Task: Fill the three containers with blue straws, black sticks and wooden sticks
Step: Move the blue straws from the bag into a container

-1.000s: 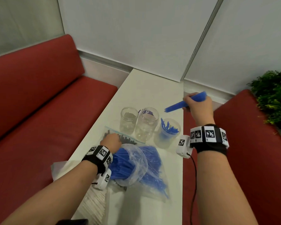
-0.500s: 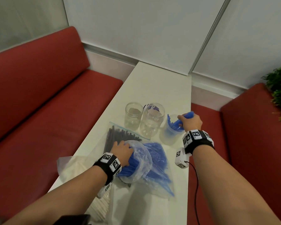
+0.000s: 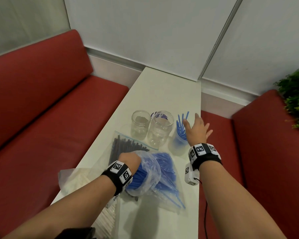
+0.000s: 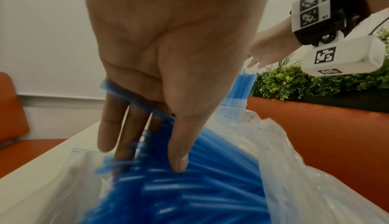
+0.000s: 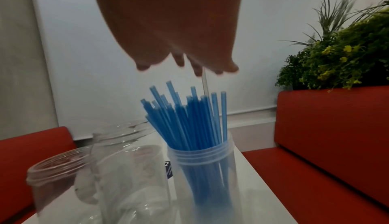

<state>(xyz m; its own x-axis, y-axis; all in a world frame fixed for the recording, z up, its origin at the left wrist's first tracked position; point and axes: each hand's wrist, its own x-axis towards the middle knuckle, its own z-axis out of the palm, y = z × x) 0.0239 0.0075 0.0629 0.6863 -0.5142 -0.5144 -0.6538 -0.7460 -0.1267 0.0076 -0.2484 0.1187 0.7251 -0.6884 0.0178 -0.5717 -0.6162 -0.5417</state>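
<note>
Right hand (image 3: pixel 198 129) open, fingers spread, holding nothing, poised just above the upright blue plastic straws (image 5: pixel 189 119) standing in the frosted plastic container (image 5: pixel 202 164) at the right end of the row on the white worktop (image 3: pixel 166 94). Two clear glass jars (image 3: pixel 160 128) stand left of it, both without sticks. Left hand (image 4: pixel 168 61) reaches into the clear plastic bag (image 3: pixel 150 171) of loose blue straws (image 4: pixel 200 186); thumb and fingers extended down among them, one straw across the fingers, grip not clearly closed. Zip bag of black sticks (image 3: pixel 126 146) lies just behind the left hand. Pale wooden sticks (image 3: pixel 107 219) in a bag at the near left edge.
</note>
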